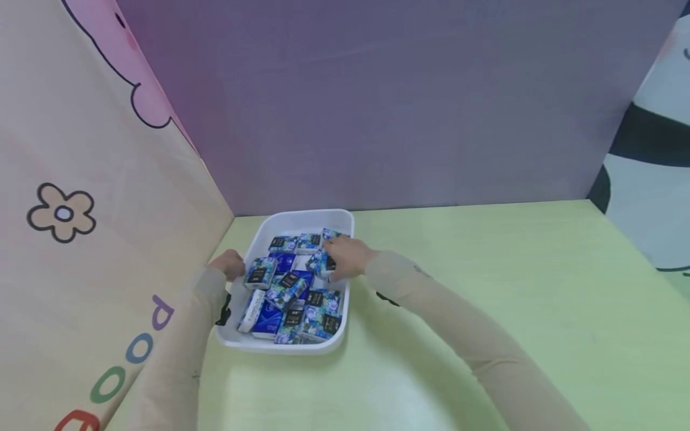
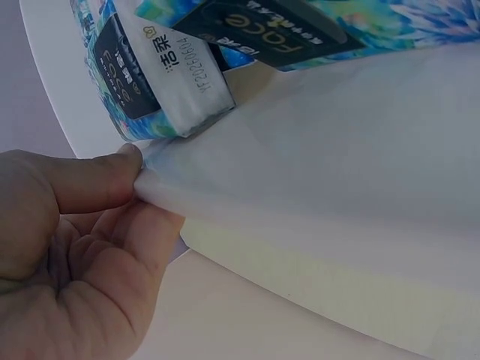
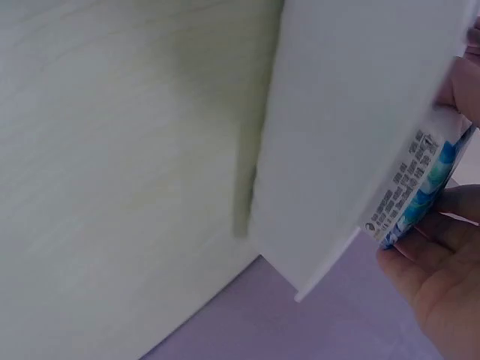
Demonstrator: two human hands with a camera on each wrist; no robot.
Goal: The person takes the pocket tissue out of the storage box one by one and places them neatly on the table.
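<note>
A white plastic basin (image 1: pixel 318 216) filled with several small tissue packs (image 1: pixel 288 289) stands on the table. Thumb and fingers of my left hand (image 1: pixel 229 263) pinch the basin's left rim, which the left wrist view shows close up. Beside that hand, a blue floral tissue pack (image 2: pixel 124 79) with a dark label leans at the basin's edge. My right hand (image 1: pixel 351 256) reaches over the right rim. In the right wrist view its fingers (image 3: pixel 424 262) hold a floral tissue pack (image 3: pixel 409 187) by the sides, right at the rim.
The pale green table (image 1: pixel 485 287) extends to the right of the basin and in front of it. A purple-grey wall (image 1: pixel 399 108) rises behind. Close on the left is a printed cream panel (image 1: pixel 124 197), and a panda-like print (image 1: pixel 647 179) covers the right side.
</note>
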